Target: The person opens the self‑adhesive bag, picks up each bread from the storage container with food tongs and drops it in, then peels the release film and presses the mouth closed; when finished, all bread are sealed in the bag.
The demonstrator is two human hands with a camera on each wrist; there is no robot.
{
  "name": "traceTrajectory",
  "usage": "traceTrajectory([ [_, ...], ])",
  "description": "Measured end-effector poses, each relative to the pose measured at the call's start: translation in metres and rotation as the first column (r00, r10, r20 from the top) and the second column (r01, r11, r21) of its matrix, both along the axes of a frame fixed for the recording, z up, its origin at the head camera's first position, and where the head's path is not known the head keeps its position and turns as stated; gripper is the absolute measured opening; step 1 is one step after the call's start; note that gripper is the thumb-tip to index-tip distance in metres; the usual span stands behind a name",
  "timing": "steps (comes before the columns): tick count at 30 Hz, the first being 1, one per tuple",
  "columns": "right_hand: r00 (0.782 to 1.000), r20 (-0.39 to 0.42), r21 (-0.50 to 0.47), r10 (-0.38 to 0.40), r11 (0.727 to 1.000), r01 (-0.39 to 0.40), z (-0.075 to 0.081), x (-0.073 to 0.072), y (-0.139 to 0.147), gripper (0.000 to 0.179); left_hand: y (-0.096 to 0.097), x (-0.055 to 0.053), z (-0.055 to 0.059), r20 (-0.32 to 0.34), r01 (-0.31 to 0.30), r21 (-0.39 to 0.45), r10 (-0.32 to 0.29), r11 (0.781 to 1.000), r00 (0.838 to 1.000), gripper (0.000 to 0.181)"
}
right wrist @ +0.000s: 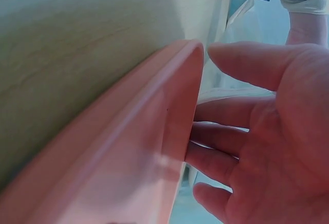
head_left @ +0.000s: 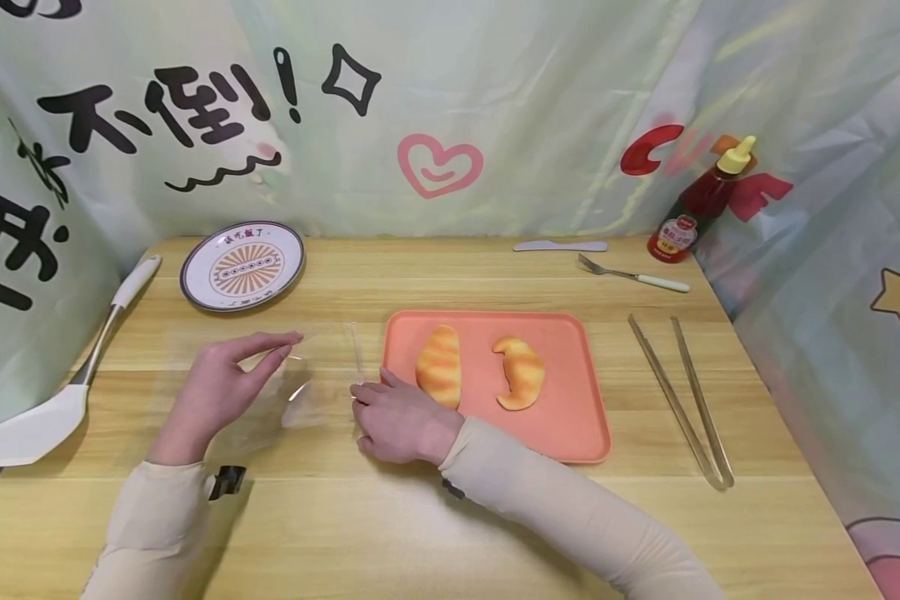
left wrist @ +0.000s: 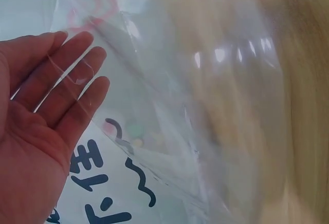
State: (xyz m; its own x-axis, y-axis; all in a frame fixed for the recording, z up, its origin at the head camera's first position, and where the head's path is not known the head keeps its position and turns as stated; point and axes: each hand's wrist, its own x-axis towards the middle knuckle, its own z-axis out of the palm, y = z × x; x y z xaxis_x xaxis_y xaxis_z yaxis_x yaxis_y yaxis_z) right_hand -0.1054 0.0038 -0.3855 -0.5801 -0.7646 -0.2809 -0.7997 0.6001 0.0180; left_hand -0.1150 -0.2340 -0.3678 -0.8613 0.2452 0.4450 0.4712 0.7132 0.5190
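A clear plastic bag [head_left: 307, 400] stands partly raised off the table. My left hand [head_left: 225, 379] pinches its upper edge between thumb and forefinger; in the left wrist view, film [left wrist: 169, 106] spreads from that hand [left wrist: 46, 106], the other fingers nearly straight. At the bag's right side is my right hand [head_left: 401, 417], beside the left rim of a pink tray [head_left: 495, 437]. In the right wrist view, that hand [right wrist: 267, 131] has thumb and fingers apart, fingertips partly hidden behind the tray rim [right wrist: 193, 59]. Two croissant-like breads [head_left: 438, 367] [head_left: 523, 372] lie on the tray.
Metal tongs [head_left: 690, 408] lie right of the tray. Behind it are a fork [head_left: 630, 273], a table knife [head_left: 560, 246] and a red sauce bottle [head_left: 693, 208]. A patterned plate [head_left: 243, 267] sits at the back left, and a white spatula [head_left: 45, 429] along the left edge.
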Motion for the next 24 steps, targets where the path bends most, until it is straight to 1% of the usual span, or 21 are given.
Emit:
traceTrajectory([
  [2,1.000,0.001,0.001,0.000,1.000,0.000,0.000,0.000,-0.001,0.052,0.000,0.000,0.000,-0.016,0.008,0.015,-0.008,1.000,1.000,0.022],
  [5,1.000,0.002,0.000,-0.001,1.000,0.001,0.000,0.000,-0.001,0.051,0.001,0.000,-0.001,-0.021,0.029,0.036,-0.028,0.999,0.999,0.024],
  [9,1.000,0.011,-0.008,-0.005,1.000,0.005,0.001,0.000,-0.002,0.050,0.001,0.000,-0.002,-0.019,0.039,0.031,-0.038,0.999,0.999,0.024],
  [13,0.999,0.023,-0.018,-0.021,1.000,0.022,0.001,0.001,0.000,0.052,0.003,0.000,-0.005,-0.036,0.046,0.028,-0.045,0.999,0.998,0.025],
  [16,1.000,0.020,-0.034,-0.024,0.999,0.024,0.002,0.001,0.001,0.053,0.003,-0.001,-0.007,-0.034,0.046,0.025,-0.045,0.999,0.998,0.025],
  [20,1.000,-0.001,-0.079,-0.002,0.997,0.002,0.005,-0.001,0.005,0.051,0.002,-0.002,-0.009,-0.024,0.043,0.017,-0.043,0.999,0.999,0.025],
  [24,1.000,-0.008,-0.165,0.000,0.986,-0.002,0.013,-0.004,0.013,0.046,0.003,-0.003,-0.010,-0.020,0.041,0.006,-0.041,0.999,0.999,0.025],
])
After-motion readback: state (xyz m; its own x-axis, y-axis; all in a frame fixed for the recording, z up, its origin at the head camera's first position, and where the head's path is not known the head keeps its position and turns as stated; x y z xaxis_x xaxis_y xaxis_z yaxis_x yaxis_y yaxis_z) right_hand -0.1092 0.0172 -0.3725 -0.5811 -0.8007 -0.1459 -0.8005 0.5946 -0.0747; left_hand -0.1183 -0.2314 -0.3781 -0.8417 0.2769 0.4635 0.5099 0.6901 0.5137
